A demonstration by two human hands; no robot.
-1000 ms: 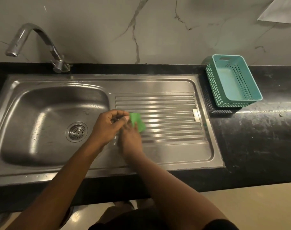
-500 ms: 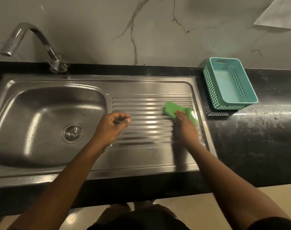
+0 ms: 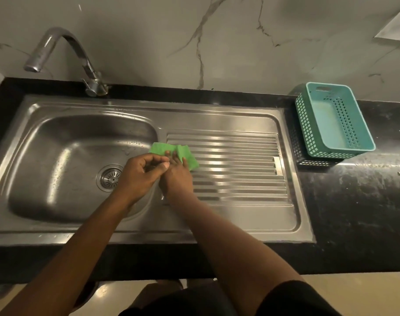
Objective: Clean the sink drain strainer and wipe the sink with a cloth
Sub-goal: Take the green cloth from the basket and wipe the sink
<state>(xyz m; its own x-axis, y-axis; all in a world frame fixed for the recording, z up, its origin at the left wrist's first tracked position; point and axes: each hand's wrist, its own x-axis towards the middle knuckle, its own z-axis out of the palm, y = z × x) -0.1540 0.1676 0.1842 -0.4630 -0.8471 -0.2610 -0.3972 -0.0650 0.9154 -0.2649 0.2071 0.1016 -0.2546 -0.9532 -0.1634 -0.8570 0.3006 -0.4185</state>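
A steel sink (image 3: 80,156) with a ribbed drainboard (image 3: 235,169) on its right fills the counter. The round drain strainer (image 3: 109,177) sits in the basin floor. My right hand (image 3: 177,179) presses a green cloth (image 3: 183,153) flat on the drainboard's left edge, next to the basin. Just left of it, my left hand (image 3: 142,174) hovers over the basin's right rim with its fingers curled; whether they pinch anything small is hidden.
A curved chrome tap (image 3: 64,55) stands behind the basin. A teal plastic basket (image 3: 333,119) rests on a dark basket on the black counter (image 3: 353,213) to the right. A marble wall rises behind.
My right hand has swept the green cloth from the drainboard's right side back to its left edge. My left hand has stayed by the basin rim.
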